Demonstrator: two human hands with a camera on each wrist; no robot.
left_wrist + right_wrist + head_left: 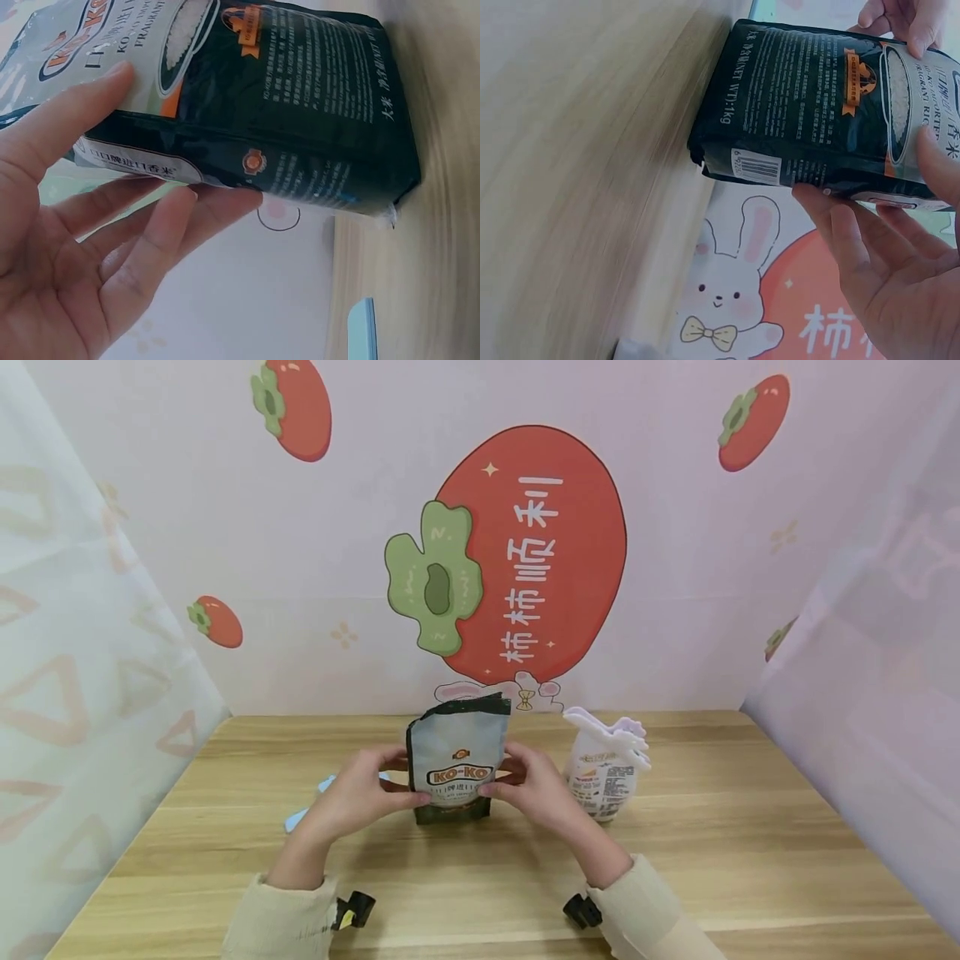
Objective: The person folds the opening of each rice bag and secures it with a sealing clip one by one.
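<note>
A dark green and silver bag of rice marked KO-KO stands roughly upright between both hands, its folded top uppermost. My left hand grips its left side, the thumb on the front face and the fingers along the side and behind. On the opposite side my right hand holds it the same way. In the left wrist view the rice bag has its base close to the tabletop. The right wrist view shows the barcode side of the rice bag; whether its base touches the wood I cannot tell.
To the right of the right hand stands a white printed pouch with a lilac, wavy-edged top. A light blue object lies partly hidden behind the left hand. The wooden table ends at a fabric backdrop printed with persimmons.
</note>
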